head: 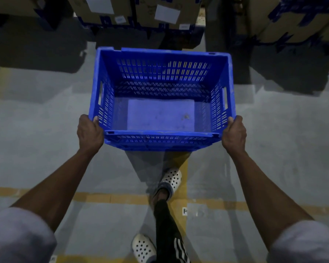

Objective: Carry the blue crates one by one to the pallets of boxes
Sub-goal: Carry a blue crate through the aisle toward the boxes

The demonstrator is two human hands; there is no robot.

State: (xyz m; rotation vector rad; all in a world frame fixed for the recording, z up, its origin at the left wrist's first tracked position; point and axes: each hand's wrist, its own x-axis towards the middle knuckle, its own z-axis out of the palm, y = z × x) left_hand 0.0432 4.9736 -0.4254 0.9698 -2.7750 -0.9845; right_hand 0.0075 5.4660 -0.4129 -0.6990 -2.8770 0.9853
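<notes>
Grey concrete floor (46, 130) with yellow lines (103, 198) lies under an empty blue crate (163, 73) of rigid slotted plastic, held level in the air. The left hand (89, 133) and right hand (234, 134) grip its near corners. Best kept level and carried straight to the palletised cardboard boxes (103, 8) just ahead.

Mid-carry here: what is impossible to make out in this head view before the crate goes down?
All in the head view:
- White labels on the cardboard boxes: too blurred to read.
- Tops of those boxes: cut off by the upper edge.
- Floor beneath the blue crate: hidden by it.
- Left hand and right hand: finger grip hidden behind the crate's corners.
</notes>
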